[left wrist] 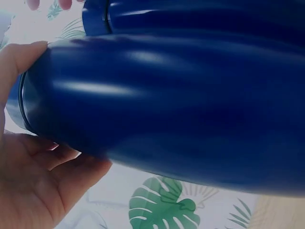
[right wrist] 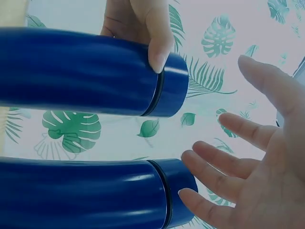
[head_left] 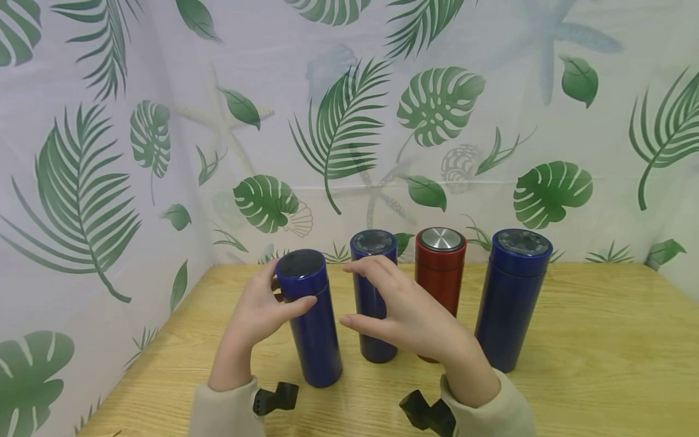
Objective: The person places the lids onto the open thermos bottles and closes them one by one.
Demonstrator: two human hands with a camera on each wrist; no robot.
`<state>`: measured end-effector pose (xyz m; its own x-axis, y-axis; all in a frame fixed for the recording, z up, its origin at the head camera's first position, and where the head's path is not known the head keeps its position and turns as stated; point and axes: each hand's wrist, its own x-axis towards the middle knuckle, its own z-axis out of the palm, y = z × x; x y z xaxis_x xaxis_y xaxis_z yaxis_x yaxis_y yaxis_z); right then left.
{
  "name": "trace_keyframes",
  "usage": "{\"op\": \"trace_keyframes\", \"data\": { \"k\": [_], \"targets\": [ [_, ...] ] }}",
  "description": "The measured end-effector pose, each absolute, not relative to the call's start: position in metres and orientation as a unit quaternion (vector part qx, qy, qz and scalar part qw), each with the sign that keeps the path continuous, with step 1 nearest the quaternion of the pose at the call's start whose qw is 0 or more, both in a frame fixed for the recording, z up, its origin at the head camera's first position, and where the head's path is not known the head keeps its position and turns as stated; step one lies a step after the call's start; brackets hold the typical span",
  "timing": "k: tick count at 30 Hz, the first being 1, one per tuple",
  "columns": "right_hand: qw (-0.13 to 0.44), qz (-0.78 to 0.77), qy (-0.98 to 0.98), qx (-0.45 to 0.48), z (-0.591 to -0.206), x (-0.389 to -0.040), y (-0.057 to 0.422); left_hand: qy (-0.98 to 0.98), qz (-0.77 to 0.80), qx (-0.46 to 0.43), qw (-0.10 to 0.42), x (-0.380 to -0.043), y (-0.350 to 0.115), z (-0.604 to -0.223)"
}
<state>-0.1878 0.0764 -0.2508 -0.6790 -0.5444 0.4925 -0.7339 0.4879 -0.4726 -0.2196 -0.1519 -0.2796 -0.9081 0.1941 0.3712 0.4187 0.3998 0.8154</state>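
Observation:
My left hand [head_left: 256, 315] grips a blue thermos bottle [head_left: 317, 346] near its lid, thumb along the front and fingers behind. The bottle leans slightly, and its dark top faces up. In the left wrist view, the blue bottle [left wrist: 157, 100] fills most of the picture, with the fingers [left wrist: 81, 179] under its side. My right hand [head_left: 415, 303] holds nothing; its thumb and fingers are spread apart in front of a second blue thermos [head_left: 377, 349], partly covering it. The right wrist view shows that hand's fingers [right wrist: 209, 174] extended beside the second bottle's lid [right wrist: 181, 191].
A red thermos [head_left: 448, 276] with a silver top stands right of the second blue one, partly behind my right forearm. Farther right is a third blue thermos [head_left: 510, 309]. They stand on a wooden table [head_left: 606, 352], with a leaf-patterned curtain [head_left: 480, 42] behind it.

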Motion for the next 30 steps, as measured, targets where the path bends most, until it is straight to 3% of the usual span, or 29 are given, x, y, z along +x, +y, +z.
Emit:
{"op": "trace_keyframes", "data": {
  "k": [17, 27, 30],
  "targets": [
    [0.128, 0.332, -0.856, 0.375, -0.251, -0.188, 0.076, -0.78, -0.566, -0.201, 0.174, -0.241, -0.141, -0.304],
    [0.134, 0.327, -0.857, 0.376, -0.251, -0.185, 0.076, -0.81, -0.532, -0.193, 0.155, -0.237, -0.142, -0.301],
    [0.138, 0.331, -0.857, 0.37, -0.252, -0.184, 0.077, -0.825, -0.503, -0.17, 0.193, -0.232, -0.141, -0.296]
  ]
}}
